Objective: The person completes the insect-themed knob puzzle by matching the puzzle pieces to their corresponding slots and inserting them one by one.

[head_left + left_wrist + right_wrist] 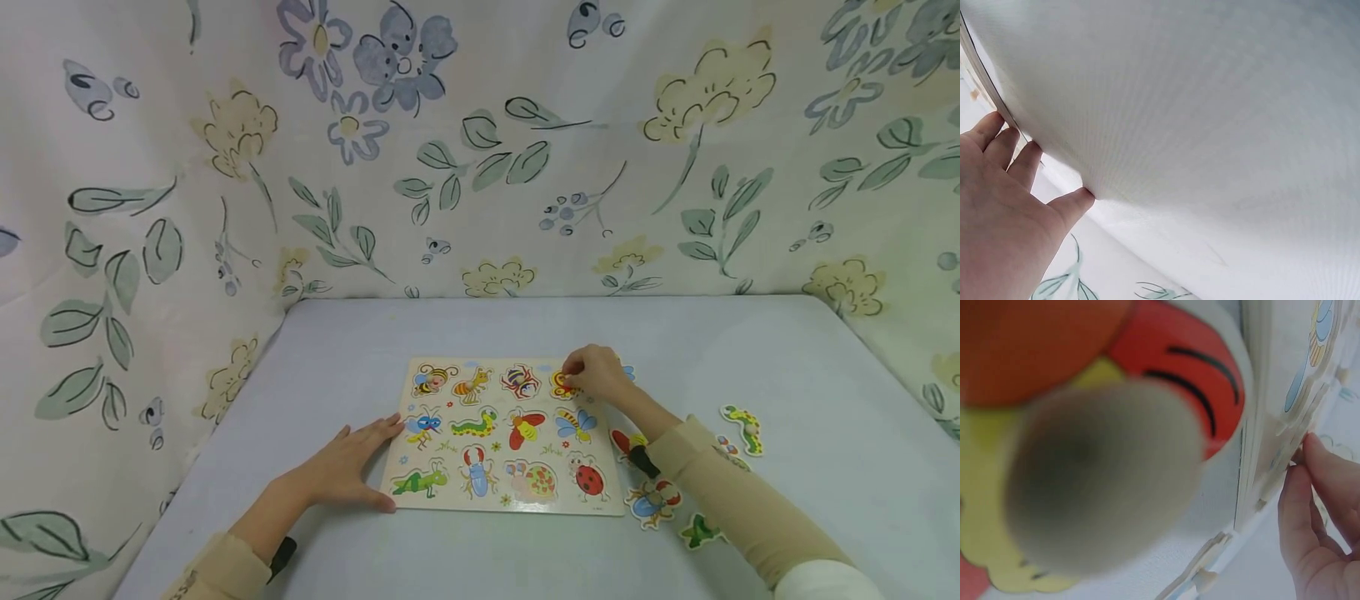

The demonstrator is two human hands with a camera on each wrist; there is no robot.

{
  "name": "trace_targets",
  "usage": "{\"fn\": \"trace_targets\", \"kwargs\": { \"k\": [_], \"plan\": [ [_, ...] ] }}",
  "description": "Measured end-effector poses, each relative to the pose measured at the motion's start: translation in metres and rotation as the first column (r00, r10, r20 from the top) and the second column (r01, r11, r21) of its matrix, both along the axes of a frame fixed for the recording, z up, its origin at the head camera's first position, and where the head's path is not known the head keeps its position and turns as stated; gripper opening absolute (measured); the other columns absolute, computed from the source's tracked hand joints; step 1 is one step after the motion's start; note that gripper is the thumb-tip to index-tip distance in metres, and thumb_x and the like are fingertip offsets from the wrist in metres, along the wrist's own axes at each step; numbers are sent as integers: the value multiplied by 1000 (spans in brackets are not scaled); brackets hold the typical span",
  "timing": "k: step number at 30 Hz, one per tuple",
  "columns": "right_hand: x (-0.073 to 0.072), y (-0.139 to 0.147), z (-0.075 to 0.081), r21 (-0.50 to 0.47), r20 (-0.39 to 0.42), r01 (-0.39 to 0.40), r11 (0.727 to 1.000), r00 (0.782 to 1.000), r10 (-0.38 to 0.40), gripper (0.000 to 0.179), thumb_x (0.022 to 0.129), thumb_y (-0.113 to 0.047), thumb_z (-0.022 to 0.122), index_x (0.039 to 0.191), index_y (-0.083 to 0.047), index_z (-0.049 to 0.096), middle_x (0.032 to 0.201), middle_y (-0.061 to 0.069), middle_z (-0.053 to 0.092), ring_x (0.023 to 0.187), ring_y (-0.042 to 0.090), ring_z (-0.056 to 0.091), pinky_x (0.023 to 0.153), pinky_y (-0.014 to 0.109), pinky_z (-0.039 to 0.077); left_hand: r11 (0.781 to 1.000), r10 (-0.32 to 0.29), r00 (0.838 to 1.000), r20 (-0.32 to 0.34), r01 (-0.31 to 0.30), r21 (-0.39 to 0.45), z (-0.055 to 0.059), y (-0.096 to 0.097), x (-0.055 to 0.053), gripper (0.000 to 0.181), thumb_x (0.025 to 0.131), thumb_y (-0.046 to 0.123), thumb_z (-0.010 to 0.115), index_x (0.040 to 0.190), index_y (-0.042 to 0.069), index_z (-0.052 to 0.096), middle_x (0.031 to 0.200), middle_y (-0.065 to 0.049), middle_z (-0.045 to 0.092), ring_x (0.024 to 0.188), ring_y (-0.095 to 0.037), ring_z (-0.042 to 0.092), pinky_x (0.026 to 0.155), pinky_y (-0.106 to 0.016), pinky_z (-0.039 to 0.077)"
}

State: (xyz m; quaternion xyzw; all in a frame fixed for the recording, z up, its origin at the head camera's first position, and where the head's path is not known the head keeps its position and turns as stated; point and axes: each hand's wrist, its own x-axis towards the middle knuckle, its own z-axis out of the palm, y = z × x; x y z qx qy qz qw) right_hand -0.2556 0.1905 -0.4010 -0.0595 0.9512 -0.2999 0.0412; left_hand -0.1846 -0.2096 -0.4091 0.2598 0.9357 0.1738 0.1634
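Note:
A wooden insect puzzle board (487,496) lies flat on the table. Spread fingers of my left hand (345,467) touch its left edge, the thumb near the lower left corner; the left wrist view shows those fingertips (1034,147) along the edge. Over the board's upper right corner, my right hand (600,372) pinches a red-and-yellow butterfly puzzle piece (558,385), partly hidden by the fingers. In the right wrist view, thumb and finger (1297,487) meet at a small knob close over the board. Printed pictures such as a spider (520,381) and a ladybug (588,479) show on the board.
Loose pieces lie right of the board: a caterpillar (748,429), a beetle (654,503), a green piece (699,531) and a red-winged fly (621,442), some partly under the right forearm. A blue piece (628,372) shows behind the right hand. Floral cloth (480,167) hangs behind the table.

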Motion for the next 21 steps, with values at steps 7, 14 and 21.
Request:
{"fn": "trace_targets", "kwargs": {
  "k": [7, 14, 21],
  "plan": [
    [-1, 1, -2, 13, 19, -3, 1000, 1000, 3, 7, 87, -6, 71, 92, 0, 71, 85, 8, 66, 78, 20, 57, 71, 32, 51, 1000, 5, 1000, 8, -5, 3, 0, 0, 1, 111, 68, 63, 77, 151, 7, 32, 158, -12, 26, 143, -39, 25, 110, -70, 13],
    [0, 0, 0, 22, 11, -3, 1000, 1000, 3, 9, 88, -5, 70, 94, 1, 70, 86, 9, 66, 79, 21, 58, 72, 33, 52, 1000, 0, 1000, 10, 0, 2, 1, 0, 1, 111, 68, 64, 76, 152, 7, 31, 159, -11, 25, 143, -39, 25, 110, -70, 13],
    [1, 0, 0, 24, 22, 10, 1000, 1000, -11, 11, 88, -6, 71, 96, 1, 71, 88, 9, 66, 80, 21, 58, 72, 32, 51, 1000, -3, 1000, 7, 3, 2, 2, 0, 0, 111, 68, 64, 76, 152, 7, 32, 159, -11, 25, 143, -39, 25, 110, -70, 13]
  ]
}}
